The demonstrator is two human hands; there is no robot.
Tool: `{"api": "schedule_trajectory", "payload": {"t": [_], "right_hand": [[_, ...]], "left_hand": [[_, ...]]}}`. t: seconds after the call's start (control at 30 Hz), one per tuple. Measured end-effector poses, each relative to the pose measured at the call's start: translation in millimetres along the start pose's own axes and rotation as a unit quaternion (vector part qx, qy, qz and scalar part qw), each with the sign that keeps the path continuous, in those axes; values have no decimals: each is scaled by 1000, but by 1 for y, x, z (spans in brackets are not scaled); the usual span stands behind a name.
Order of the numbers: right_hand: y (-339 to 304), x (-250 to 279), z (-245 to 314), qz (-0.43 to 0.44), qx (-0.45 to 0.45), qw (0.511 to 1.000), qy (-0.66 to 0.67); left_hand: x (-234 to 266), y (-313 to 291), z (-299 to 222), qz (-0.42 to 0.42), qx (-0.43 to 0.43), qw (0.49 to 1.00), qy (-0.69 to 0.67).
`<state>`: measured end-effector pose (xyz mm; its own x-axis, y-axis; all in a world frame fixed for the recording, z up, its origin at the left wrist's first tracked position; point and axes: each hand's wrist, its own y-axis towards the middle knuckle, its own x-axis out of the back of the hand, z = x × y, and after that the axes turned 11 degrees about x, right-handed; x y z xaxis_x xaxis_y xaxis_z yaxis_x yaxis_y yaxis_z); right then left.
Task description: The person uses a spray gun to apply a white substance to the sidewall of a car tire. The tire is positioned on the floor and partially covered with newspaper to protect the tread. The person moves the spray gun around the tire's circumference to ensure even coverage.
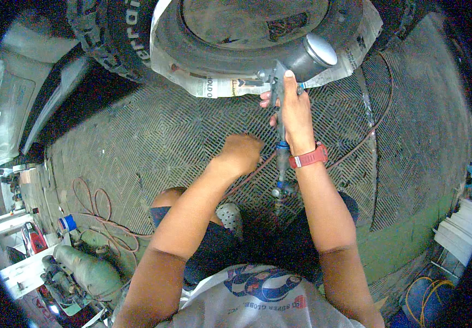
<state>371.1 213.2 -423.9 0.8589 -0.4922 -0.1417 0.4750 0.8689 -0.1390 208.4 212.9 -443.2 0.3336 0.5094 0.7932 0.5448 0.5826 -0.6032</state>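
My right hand (pixel 297 112) is wrapped round the handle of a spray gun (pixel 281 123), thumb along its top. A dark cup with a silvery lid (pixel 321 50) sticks out at the gun's upper right, and its nozzle end lies close to the wheel. Below the handle hangs a fitting with blue rings (pixel 282 158). In front of me stands a wheel (pixel 230 46) with newspaper (pixel 216 87) tucked round its rim, between rim and tyre (pixel 118 38). My left hand (pixel 240 153) is closed, left of the gun; whatever it may hold is hidden.
A reddish hose (pixel 378 126) curves over the ribbed mat floor (pixel 186 120), with loose coils (pixel 102 210) at left. Beyond them lies a green tank compressor (pixel 85 268). Car bodywork (pixel 17 98) rises at far left. Yellow cable (pixel 424 298) lies at lower right.
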Motion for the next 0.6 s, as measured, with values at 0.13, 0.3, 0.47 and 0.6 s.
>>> {"api": "schedule_trajectory", "payload": {"t": [0.13,0.3,0.47,0.6], "right_hand": [[-6,-14,11,37,-1,999,9],[-14,-27,31,79,4,994,74],[-6,-23,27,94,-7,991,93],[4,-18,11,62,-19,996,56]], "left_hand": [[-11,-1,7,-13,-16,999,-31],[-12,-9,5,-68,-20,996,-46],[-2,-7,-1,-9,-22,999,-44],[-14,0,2,-25,-44,998,-31]]}}
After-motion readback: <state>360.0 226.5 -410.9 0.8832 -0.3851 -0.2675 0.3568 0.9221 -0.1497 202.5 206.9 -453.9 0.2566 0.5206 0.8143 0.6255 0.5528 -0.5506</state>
